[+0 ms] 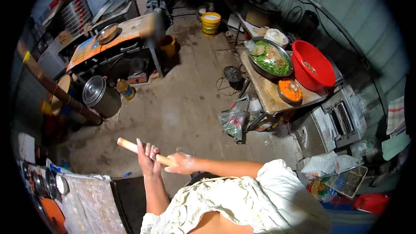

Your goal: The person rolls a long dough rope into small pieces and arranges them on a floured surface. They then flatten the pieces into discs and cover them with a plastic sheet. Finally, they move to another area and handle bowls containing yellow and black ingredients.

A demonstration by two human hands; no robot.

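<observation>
A pale wooden rolling pin [127, 145] slants across the front of my body, held in both hands. My left hand [149, 156] is wrapped around its middle, fingers pointing up. My right hand [182, 163] grips its lower right end. White flour-like powder marks the fingers and the back of my right hand. Past the hands lies the worn floor. On a wooden table at the right stand a metal basin of chopped greens [271, 58], a small bowl of grated orange vegetable [290, 90] and a red plastic basin [313, 65].
At the lower left is a floury board [92, 198]. A lidded metal pot [107, 99] and an oil bottle [125, 89] stand on the floor at the left. A yellow bucket [211, 24] stands farther off. A plastic bag [233, 122] hangs beside the right table [260, 92].
</observation>
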